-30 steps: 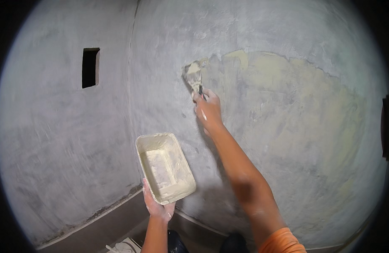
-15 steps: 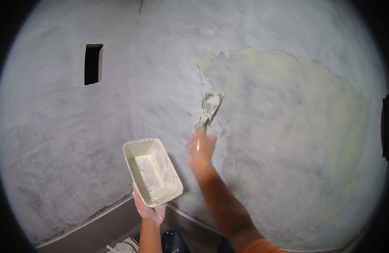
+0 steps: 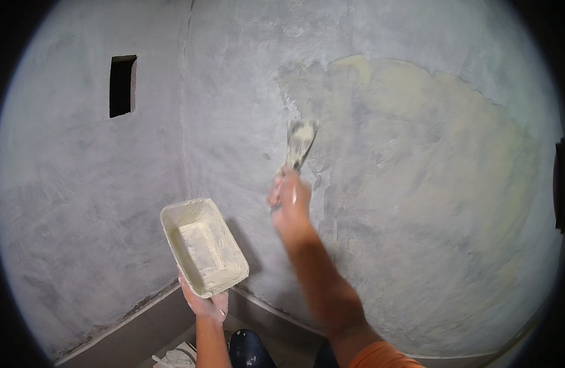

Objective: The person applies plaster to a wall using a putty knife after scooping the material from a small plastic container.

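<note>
My left hand [image 3: 203, 302] is closed around the lower end of a cream rectangular tub [image 3: 235, 256], holding it tilted with its opening toward me. Pale filler coats the inside of the tub. In front of the wall my right hand [image 3: 291, 196] grips a putty knife [image 3: 302, 136], its blade pointing up and smeared with filler. The blade lies at the left border of a yellowish, freshly coated patch [image 3: 411, 165] on the grey wall. Pale smears mark both hands. The knife's handle is mostly hidden in my fingers.
A dark rectangular hole [image 3: 122, 87] is cut in the left wall [image 3: 80, 202]. The two walls meet at a corner left of the tub. Below, a grey skirting [image 3: 132, 328] runs along the wall's foot, and a crumpled white cloth-like thing [image 3: 177, 358] lies by my paint-spotted knee [image 3: 249, 351].
The view has shifted slightly to the right. Yellowish filler at the patch's upper left corner now looks thinned and greyer. Both hands keep their holds on the tub and putty knife.
</note>
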A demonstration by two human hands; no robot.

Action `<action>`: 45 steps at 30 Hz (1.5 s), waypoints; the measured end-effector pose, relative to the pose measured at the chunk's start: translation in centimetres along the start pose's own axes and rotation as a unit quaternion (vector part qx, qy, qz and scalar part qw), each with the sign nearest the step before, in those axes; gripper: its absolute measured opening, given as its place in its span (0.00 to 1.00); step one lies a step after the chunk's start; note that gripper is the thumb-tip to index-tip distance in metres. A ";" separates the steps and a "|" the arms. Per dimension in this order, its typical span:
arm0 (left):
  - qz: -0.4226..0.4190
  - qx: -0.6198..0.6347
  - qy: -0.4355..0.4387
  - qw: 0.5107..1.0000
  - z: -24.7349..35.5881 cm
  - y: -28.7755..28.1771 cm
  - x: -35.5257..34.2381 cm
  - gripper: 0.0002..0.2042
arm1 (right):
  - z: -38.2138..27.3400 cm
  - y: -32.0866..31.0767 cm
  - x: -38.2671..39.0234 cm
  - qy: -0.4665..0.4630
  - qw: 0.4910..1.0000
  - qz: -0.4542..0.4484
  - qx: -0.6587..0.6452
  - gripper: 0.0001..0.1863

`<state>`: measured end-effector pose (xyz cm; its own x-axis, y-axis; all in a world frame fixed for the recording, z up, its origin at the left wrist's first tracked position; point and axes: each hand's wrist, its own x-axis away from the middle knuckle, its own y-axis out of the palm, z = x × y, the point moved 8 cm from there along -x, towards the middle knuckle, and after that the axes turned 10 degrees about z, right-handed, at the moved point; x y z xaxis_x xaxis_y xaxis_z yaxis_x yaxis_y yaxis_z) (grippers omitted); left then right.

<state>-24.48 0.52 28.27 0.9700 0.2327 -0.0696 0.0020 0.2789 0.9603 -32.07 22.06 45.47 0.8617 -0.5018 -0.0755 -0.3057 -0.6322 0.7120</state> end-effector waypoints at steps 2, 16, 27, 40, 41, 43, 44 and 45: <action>-0.027 -0.013 -0.001 1.000 0.1 0.6 0.0 0.28 | 0.5 -0.3 2.8 0.033 0.999 -0.010 -0.015 0.11; -0.078 -0.023 -0.056 0.995 0.4 2.2 1.4 0.28 | -10.4 2.7 0.1 -0.070 0.995 -0.053 0.053 0.18; -0.082 -0.063 0.029 0.994 2.8 2.8 1.2 0.29 | -6.8 0.6 2.8 -0.046 0.990 -0.132 0.033 0.20; -0.077 -0.045 0.020 0.996 2.7 3.1 1.6 0.26 | -0.6 -8.8 0.9 -0.011 0.999 -0.035 0.034 0.21; -0.080 -0.057 0.029 0.995 2.9 2.6 1.0 0.26 | 0.2 -9.6 1.5 -0.009 0.998 -0.042 0.038 0.21; -0.087 -0.065 0.040 0.993 3.0 2.3 0.4 0.27 | 1.0 -10.9 2.4 0.028 0.998 -0.017 0.052 0.20; -0.091 -0.065 0.059 0.992 3.5 2.2 0.2 0.27 | 0.6 -10.0 2.4 0.034 0.998 -0.021 0.050 0.20; -0.096 -0.064 0.076 0.990 4.0 2.0 0.1 0.27 | -1.0 -8.1 1.9 0.011 0.998 -0.034 0.043 0.20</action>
<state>-23.37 -2.63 31.30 0.9068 0.2999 -0.2964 0.1416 0.4456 0.8840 -27.52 26.82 40.24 0.8898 -0.4439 -0.1053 -0.2793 -0.7125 0.6437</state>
